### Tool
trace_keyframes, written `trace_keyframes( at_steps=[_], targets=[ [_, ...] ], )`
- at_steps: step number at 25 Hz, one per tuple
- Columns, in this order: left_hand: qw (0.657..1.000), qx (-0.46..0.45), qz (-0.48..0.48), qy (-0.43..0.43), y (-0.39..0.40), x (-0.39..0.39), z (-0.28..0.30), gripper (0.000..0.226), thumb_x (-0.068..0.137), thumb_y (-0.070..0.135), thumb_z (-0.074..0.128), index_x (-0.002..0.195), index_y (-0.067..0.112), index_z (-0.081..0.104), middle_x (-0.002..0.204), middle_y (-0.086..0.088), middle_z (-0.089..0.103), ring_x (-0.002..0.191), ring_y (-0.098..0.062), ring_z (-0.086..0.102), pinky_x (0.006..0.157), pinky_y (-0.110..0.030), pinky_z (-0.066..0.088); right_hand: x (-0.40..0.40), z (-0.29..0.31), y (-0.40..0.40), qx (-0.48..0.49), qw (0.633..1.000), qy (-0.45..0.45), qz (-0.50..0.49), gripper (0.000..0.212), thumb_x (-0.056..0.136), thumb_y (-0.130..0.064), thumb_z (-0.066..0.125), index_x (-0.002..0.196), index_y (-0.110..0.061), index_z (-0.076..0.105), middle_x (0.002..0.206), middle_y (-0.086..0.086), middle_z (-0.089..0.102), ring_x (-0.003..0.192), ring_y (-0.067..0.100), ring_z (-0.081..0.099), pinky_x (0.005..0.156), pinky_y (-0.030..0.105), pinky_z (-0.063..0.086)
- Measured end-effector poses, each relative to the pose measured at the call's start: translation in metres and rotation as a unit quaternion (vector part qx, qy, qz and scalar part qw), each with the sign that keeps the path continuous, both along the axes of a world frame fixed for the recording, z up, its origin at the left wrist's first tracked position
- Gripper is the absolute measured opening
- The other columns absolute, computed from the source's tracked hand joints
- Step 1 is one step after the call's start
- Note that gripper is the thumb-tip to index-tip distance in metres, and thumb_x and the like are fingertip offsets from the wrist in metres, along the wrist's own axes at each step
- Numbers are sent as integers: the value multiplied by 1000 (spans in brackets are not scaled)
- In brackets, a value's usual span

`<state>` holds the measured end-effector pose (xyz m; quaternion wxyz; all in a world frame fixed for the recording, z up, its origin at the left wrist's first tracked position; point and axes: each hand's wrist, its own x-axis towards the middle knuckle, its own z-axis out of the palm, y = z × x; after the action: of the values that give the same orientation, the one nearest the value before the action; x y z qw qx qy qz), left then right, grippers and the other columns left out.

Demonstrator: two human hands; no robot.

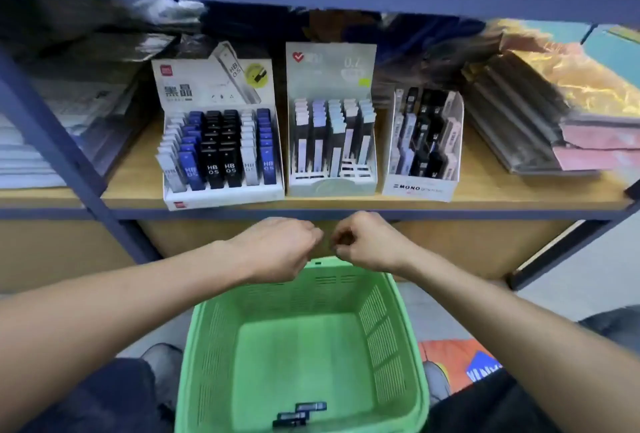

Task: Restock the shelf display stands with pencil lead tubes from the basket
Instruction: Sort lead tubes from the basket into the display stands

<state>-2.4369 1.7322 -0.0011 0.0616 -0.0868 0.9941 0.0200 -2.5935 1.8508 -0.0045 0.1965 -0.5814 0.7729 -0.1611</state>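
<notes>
A green plastic basket [405,335] sits low between my knees. Three dark lead tubes [300,414] lie at its near edge. On the wooden shelf [502,195] stand three display stands: a left stand [221,195] with blue, black and grey HB 0.5 tubes, a middle 0.7 stand [332,186] of pale tubes with some front slots bare, and a right MONO stand [420,188]. My left hand [277,247] and my right hand [369,242] hover over the basket's far rim. Their curled fingertips almost meet, and no tube shows in either.
Stacks of paper and plastic-wrapped packs [540,127] fill the shelf to the left and right of the stands. A blue metal upright [59,141] slants at the left. Cardboard boxes [478,242] sit under the shelf. An orange packet [460,363] lies on the floor at right.
</notes>
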Motion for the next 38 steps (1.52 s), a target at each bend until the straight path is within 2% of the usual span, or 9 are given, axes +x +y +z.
trace_keyframes(
  at_steps=[3,7,14,18,24,29,32,35,38],
  targets=[
    [985,42,67,-154,5,33,-68,22,90,14,49,110,14,58,115,-12,66,100,-34,64,72,-36,51,39,-77,0,149,988,-4,48,21,85,-11,61,97,-14,78,100,7,77,95,21,70,81,28,54],
    [959,98,123,-236,22,58,-151,31,95,9,50,124,11,59,122,-13,64,103,-30,64,80,-38,55,61,-161,8,247,967,-5,64,24,89,-7,62,108,-12,76,114,5,74,105,21,68,86,28,53],
    [926,167,85,-328,67,59,-248,15,94,8,62,109,10,62,105,-9,62,90,-27,62,75,-39,53,82,-264,33,355,919,49,163,29,89,-17,68,117,-17,66,120,7,64,106,27,63,80,32,51],
    [919,180,60,-345,81,55,-286,15,95,11,60,110,10,64,106,-10,65,95,-31,65,72,-37,49,87,-295,40,370,900,93,210,17,91,-26,68,103,-17,60,113,10,65,93,29,63,68,32,41],
    [925,181,21,-332,93,59,-319,28,101,22,53,123,12,67,125,-10,67,113,-31,63,80,-30,42,96,-319,44,338,905,93,242,16,95,-16,57,108,-15,65,114,11,67,102,33,66,77,35,48],
    [947,123,-10,-296,88,59,-321,24,98,12,56,120,13,66,120,-10,65,107,-30,64,77,-34,46,79,-322,47,305,918,138,213,16,100,-15,50,106,-13,65,110,10,65,97,30,67,71,34,46],
    [944,173,16,-281,82,62,-320,32,97,25,63,125,11,60,122,-12,59,107,-31,62,84,-37,47,69,-322,52,315,923,130,178,12,96,-14,52,104,-14,61,105,9,64,92,29,65,69,34,45],
    [936,206,12,-286,73,67,-321,37,96,35,65,121,9,57,117,-11,55,99,-31,62,76,-36,44,69,-326,52,320,927,109,165,14,95,-14,52,107,-14,58,107,9,63,96,29,64,70,34,42],
    [939,175,-8,-296,70,70,-324,37,94,27,70,121,7,55,115,-11,54,97,-31,62,76,-39,46,70,-328,50,327,928,94,152,14,94,-12,53,107,-15,58,107,9,62,95,29,63,69,33,42]
  ],
)
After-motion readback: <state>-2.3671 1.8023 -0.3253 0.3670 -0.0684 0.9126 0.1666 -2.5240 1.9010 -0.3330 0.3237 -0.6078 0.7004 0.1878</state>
